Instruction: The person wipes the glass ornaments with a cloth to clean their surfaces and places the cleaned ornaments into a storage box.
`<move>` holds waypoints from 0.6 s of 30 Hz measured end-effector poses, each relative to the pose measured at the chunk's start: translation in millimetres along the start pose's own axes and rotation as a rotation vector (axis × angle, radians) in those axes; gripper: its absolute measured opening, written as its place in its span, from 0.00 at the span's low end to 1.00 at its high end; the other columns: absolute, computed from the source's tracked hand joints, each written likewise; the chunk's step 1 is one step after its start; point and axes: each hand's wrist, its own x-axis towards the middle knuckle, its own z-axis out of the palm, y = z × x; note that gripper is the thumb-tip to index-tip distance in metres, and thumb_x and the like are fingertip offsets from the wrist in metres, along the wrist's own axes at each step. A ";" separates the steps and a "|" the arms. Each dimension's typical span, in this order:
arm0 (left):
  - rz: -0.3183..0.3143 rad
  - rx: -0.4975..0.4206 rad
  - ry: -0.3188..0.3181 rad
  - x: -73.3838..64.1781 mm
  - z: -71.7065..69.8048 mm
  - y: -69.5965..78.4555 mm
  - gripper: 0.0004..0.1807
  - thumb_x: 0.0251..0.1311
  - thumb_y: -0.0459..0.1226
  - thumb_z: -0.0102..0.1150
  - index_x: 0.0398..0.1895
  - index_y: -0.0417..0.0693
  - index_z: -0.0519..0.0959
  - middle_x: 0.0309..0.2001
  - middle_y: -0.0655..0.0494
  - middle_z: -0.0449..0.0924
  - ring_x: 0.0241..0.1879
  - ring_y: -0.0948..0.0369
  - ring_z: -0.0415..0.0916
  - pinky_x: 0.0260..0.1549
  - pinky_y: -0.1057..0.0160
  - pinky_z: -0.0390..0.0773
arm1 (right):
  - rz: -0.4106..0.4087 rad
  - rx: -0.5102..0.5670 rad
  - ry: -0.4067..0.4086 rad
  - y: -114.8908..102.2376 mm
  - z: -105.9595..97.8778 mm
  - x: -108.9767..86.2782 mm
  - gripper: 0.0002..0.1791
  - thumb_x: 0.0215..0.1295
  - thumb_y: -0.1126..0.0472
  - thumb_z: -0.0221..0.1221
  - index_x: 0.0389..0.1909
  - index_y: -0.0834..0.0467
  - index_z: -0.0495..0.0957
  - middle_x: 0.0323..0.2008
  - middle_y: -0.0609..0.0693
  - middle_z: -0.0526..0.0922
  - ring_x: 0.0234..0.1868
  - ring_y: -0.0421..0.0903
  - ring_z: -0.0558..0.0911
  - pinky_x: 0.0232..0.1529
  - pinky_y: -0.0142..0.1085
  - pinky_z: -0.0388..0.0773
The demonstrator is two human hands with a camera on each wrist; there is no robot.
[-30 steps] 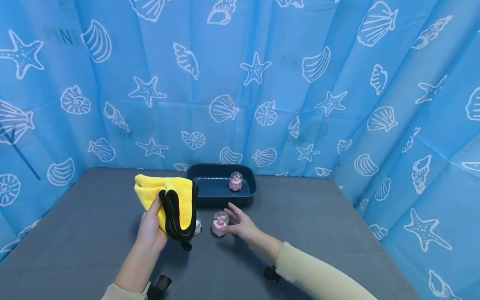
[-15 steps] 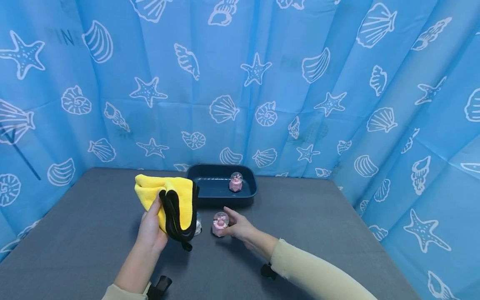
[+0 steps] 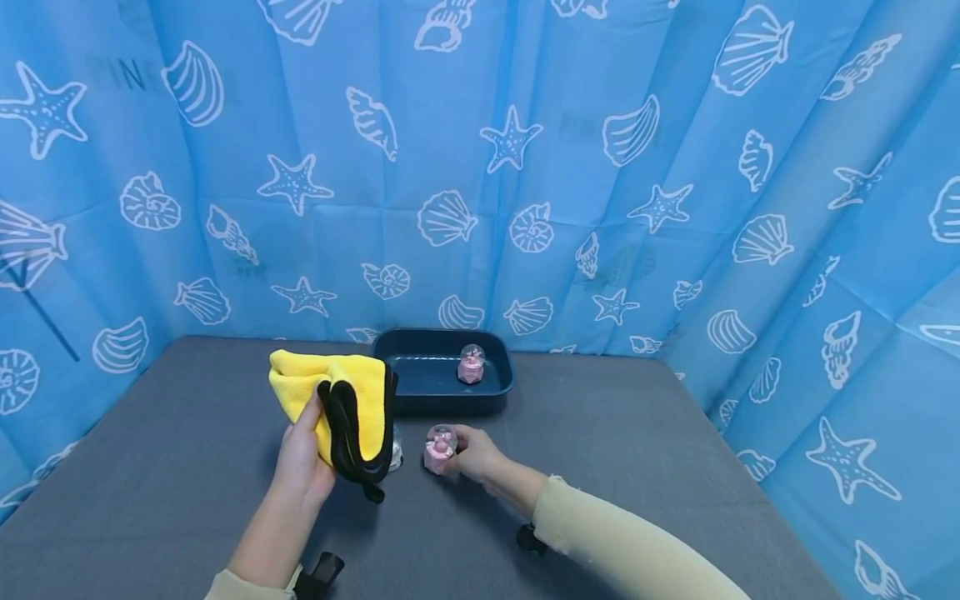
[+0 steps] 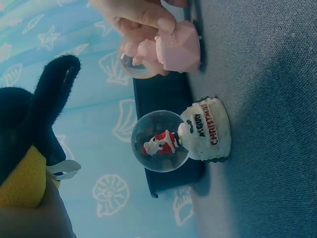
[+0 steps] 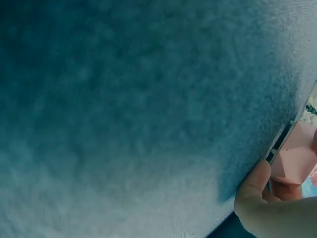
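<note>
A folded yellow towel with black edging is gripped by my left hand, the thumb across its front. In the head view it hides most of a Christmas snow globe, which stands on the table with a small Santa figure inside. My right hand holds a pink snow globe just right of it, with the thumb on the faceted base and fingers behind the dome. Its base seems to be at the cloth, though the left wrist view leaves contact unclear.
A dark blue rectangular tray stands behind the hands. Inside it, on the right, sits another pink snow globe. Grey cloth covers the table, and a blue seashell curtain hangs behind.
My right hand has moved slightly left and its fingers have closed round the pink snow globe. The left hand and the towel have stayed in place.
</note>
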 end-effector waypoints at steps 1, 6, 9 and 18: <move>-0.001 -0.003 0.000 -0.2 -0.1 0.3 0.28 0.59 0.49 0.63 0.60 0.55 0.65 0.47 0.63 0.78 0.48 0.67 0.78 0.49 0.68 0.77 | -0.004 -0.008 0.002 -0.1 0.3 -0.1 0.32 0.56 0.74 0.65 0.63 0.61 0.71 0.49 0.56 0.79 0.49 0.53 0.76 0.57 0.57 0.70; -0.007 -0.011 0.003 -1.1 -0.9 1.7 0.27 0.60 0.49 0.63 0.59 0.55 0.65 0.45 0.63 0.78 0.47 0.68 0.78 0.49 0.68 0.77 | -0.022 -0.038 0.009 -0.2 0.9 -0.1 0.28 0.56 0.75 0.64 0.59 0.62 0.73 0.44 0.55 0.79 0.45 0.51 0.76 0.53 0.52 0.74; -0.010 -0.014 0.003 -1.4 -1.3 2.1 0.27 0.60 0.49 0.62 0.59 0.55 0.65 0.46 0.64 0.78 0.47 0.68 0.78 0.48 0.68 0.77 | -0.030 -0.043 0.013 0.4 0.2 0.0 0.25 0.56 0.75 0.64 0.56 0.63 0.75 0.42 0.54 0.80 0.43 0.50 0.77 0.49 0.49 0.76; 0.007 -0.029 -0.021 -2.3 -2.5 0.4 0.25 0.62 0.47 0.61 0.58 0.53 0.65 0.43 0.63 0.79 0.44 0.68 0.79 0.47 0.68 0.78 | -0.051 -0.046 0.015 0.0 -1.9 0.7 0.22 0.53 0.77 0.65 0.50 0.63 0.79 0.41 0.52 0.82 0.41 0.47 0.76 0.46 0.44 0.75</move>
